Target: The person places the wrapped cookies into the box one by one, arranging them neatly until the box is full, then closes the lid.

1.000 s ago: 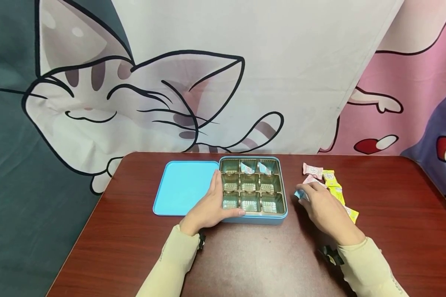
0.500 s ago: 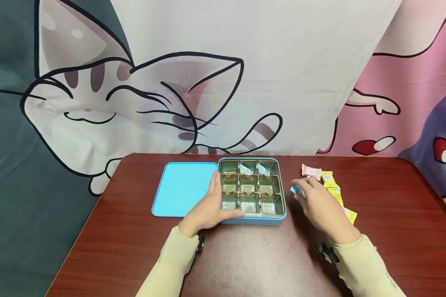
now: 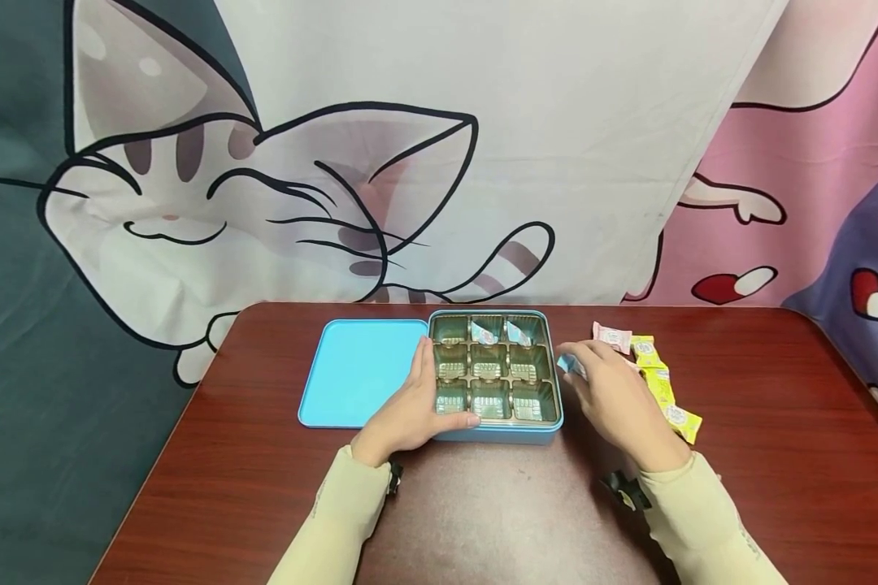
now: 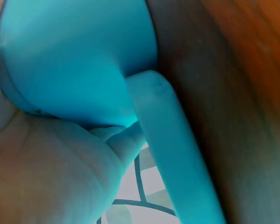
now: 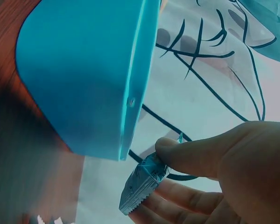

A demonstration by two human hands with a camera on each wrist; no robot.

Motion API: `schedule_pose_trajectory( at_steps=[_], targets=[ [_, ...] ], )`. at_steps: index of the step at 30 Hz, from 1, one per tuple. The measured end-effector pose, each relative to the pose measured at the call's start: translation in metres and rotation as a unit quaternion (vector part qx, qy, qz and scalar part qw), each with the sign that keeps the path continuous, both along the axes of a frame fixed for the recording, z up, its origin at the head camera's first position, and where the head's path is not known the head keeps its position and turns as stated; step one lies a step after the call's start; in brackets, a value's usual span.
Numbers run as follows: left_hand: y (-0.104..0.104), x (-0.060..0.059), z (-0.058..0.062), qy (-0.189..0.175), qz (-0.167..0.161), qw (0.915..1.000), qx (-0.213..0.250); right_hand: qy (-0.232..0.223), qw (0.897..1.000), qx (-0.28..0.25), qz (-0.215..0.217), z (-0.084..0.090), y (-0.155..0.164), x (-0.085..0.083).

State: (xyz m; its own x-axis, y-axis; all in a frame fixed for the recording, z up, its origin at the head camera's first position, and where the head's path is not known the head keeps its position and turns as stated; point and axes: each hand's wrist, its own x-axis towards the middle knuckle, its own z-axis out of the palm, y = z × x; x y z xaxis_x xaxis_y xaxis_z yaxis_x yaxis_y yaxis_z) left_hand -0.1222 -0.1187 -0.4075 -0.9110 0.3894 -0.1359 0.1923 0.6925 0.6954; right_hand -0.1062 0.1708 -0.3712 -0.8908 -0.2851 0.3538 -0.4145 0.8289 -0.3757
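Candy (image 3: 567,365) lengthwise toward tin (image 3: 556,406), pinched

A dark red-brown table (image 3: 775,455) carries a blue tin (image 3: 505,432) with its blue lid (image 3: 354,374) flat beside it, 1 pink candy (image 3: 612,335) and 3 yellow candies (image 3: 662,382) near the tin's other side.
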Motion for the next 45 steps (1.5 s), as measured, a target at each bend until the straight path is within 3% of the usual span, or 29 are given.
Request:
schedule_pose_trajectory(
  at_steps=[45],
  targets=[
    [0.0,0.0,0.004,0.001,-0.001,1.0,-0.003,0.004,0.998,-0.061,0.007,0.013,-0.065,-0.017]
  ],
)
